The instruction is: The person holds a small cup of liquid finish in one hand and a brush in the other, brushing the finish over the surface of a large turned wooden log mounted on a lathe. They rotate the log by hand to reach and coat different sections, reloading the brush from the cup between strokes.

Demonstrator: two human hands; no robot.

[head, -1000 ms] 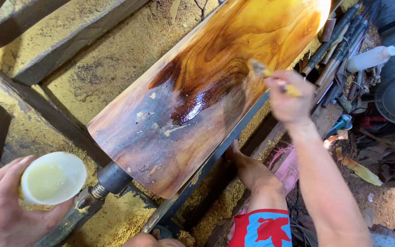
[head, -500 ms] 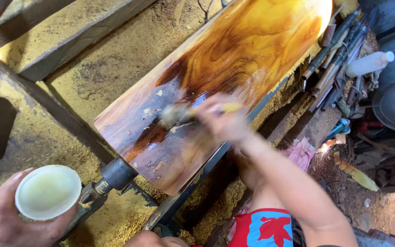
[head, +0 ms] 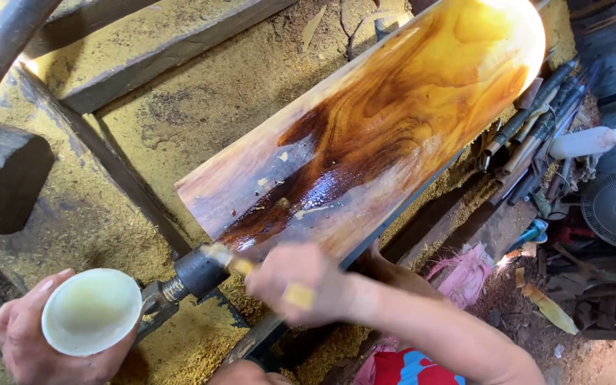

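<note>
Cup (head: 90, 321) in my left hand (head: 26, 342) is white, holding pale yellowish liquid. Right hand (head: 297, 284) grips a brush (head: 231, 261) at the glossy wood cylinder (head: 372, 135).

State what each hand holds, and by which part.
Left hand cups a small white bowl from below. Right hand grips a brush by its handle; motion blur hides the exact grip.

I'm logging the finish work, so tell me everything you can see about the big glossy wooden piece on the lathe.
The large rounded amber-and-dark-brown wooden workpiece lies diagonally, mounted on a dark metal lathe spindle at its lower-left end. Its swirling grain shines wet, darkest near the middle, with pale specks there. The right hand, blurred, holds a yellow-handled brush at its lower end. Sawdust covers the ground around it.
</note>
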